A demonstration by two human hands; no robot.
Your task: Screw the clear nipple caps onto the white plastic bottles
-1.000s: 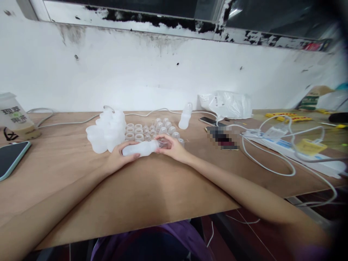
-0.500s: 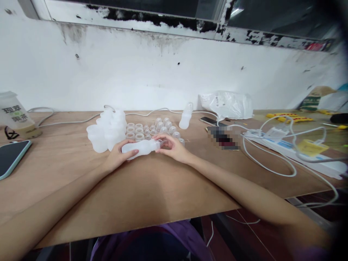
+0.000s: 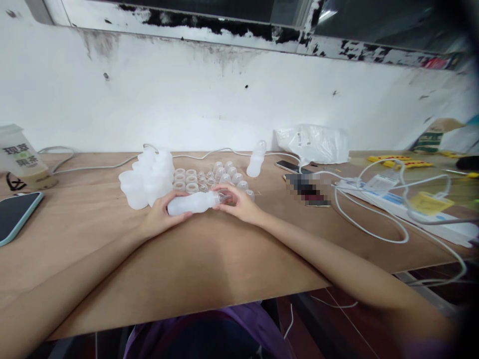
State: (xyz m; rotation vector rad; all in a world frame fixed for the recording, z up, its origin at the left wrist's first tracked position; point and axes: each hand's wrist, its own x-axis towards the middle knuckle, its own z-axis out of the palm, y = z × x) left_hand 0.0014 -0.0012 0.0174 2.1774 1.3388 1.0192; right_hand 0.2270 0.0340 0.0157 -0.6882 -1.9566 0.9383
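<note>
A translucent white bottle (image 3: 192,203) is held lying on its side just above the wooden table (image 3: 209,264), its base to the left and its neck to the right. The left hand (image 3: 159,217) is wrapped around the base end, fingers closed over the body with the thumb below, while the right hand (image 3: 239,203) is pinched around a small clear cap (image 3: 223,198) at the neck. Compared with the pictures from a second and half a second ago, very little has shifted: the bottle is found in almost the same place and at the same slight tilt, and only the fingertips of the right hand appear turned a little around the cap — a sign, it may be judged, that the cap is being twisted onto or seated at the neck and that this step is under way, not finished. Whether the cap is fully seated cannot be told, since the joint is partly covered by the fingers. Just beyond the hands, on the far side, rows of small clear caps and rings (image 3: 209,177) are laid out, with a cluster of empty white bottles (image 3: 147,177) to their left. One bottle (image 3: 256,159) stands upright farther right. A phone (image 3: 15,214) lies at the near left edge, and white cables (image 3: 374,219) are spread across the right — all unmoved.
</note>
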